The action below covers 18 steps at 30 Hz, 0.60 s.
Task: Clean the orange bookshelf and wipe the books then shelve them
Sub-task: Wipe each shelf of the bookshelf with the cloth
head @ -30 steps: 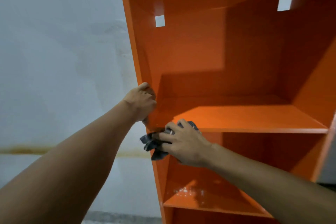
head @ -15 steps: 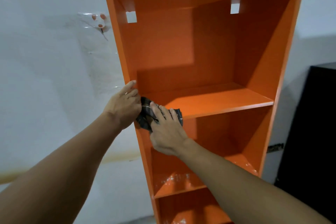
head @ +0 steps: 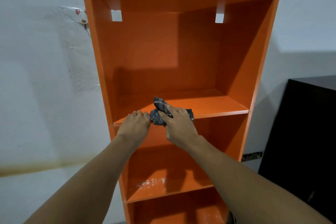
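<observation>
- Plainly, the grey cloth (head: 160,107) bears only a woven pattern of pale lines; whether any of it is lettering cannot be made out.
- Up and to the left of the left hand (head: 133,126), small reddish stickers (head: 81,16) sit on the white wall (head: 36,78) beside the orange bookshelf (head: 163,51). They are too blurred to read.
- The left hand hooks its fingers over the front edge of the shelf board (head: 214,105), gripping it. Its fingertips are hidden beyond the edge, and its forefinger side touches the cloth.
- The right hand (head: 179,127) clutches the bunched cloth just beside the left hand and holds it on the same front edge. One end of the cloth sticks up beyond the knuckles, and another peeks out on the far right side of the hand.
- Above both hands, two square cut-outs (head: 116,15) open in the back panel.
- Below the hands, white specks (head: 152,182) lie on the next board down.
- Right of the right arm, a dark cabinet (head: 305,132) is cut off by the frame edge.
- The bookshelf's foot is out of view beneath the forearms.
</observation>
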Tool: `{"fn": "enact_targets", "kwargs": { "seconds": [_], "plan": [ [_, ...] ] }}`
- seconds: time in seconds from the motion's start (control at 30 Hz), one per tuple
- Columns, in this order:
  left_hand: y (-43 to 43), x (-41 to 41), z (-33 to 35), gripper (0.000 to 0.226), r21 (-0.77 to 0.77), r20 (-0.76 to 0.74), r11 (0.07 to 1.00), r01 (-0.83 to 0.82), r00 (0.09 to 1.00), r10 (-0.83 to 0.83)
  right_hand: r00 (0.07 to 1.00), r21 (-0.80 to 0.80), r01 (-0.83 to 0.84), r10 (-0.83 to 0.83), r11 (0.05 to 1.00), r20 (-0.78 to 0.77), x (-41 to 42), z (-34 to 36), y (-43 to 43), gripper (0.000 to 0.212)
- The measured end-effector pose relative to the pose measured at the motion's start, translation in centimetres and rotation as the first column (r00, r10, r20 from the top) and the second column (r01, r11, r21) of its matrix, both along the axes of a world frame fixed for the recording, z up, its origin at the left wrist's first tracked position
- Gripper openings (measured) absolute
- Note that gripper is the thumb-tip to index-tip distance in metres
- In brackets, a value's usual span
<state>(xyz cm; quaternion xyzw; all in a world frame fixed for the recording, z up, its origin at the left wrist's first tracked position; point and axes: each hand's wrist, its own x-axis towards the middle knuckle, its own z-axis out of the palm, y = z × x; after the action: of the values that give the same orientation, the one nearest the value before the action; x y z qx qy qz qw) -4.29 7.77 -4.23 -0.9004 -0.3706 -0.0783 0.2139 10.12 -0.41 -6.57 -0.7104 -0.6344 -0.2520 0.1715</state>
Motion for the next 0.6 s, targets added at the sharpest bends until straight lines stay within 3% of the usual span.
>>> {"fn": "enact_targets", "kwargs": {
  "seconds": [0.4,0.6],
  "plan": [
    [-2.2,6.7,0.1,0.03,-0.148,0.137,0.976,0.162,0.98,-0.143,0.994,0.011,0.092,-0.091,0.996,-0.057,13.4,0.2,-7.4,0.058],
    [-4.8,11.2,0.7,0.038,-0.2,0.096,0.964,0.176,0.982,-0.16,0.982,0.053,0.163,-0.156,0.985,-0.106,19.4,-0.2,-10.8,0.057]
  ]
}}
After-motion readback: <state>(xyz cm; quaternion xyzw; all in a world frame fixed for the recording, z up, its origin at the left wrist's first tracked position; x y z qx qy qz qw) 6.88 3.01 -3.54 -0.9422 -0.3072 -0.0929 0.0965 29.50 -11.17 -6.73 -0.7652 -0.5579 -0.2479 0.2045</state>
